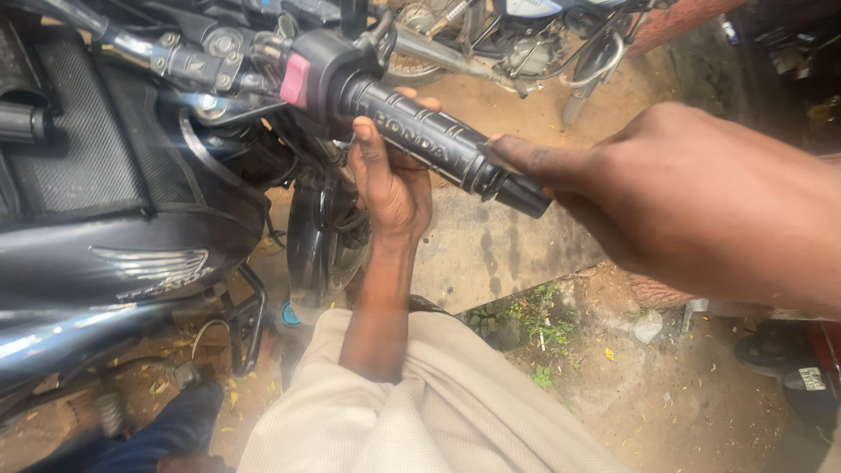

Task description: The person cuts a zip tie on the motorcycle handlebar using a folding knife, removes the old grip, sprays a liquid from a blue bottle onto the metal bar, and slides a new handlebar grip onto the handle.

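Black rubber grip [429, 140] on a motorbike handlebar, slanting from upper left down to lower right, its free end [526, 197] sticking out over bare ground. Left hand [390, 180] under the grip's middle, thumb up one side, fingertips curled over the top, so wrapped around the grip from below. Right hand [692, 197] at the outer end, one fingertip [508, 151] pressed on the grip's edge near the end cap; rest of its fingers hidden, so cannot tell if closed around anything. Pink switch [296, 81] on the black housing just left of the grip. Dark fuel tank [123, 254] close on the left, crowding that side. Front wheel [315, 236] right behind the left wrist. Open dirt and concrete [491, 254] below and right of the grip, with a small green weed patch [534, 320]. Another motorbike [517, 39] parked well apart at the top.
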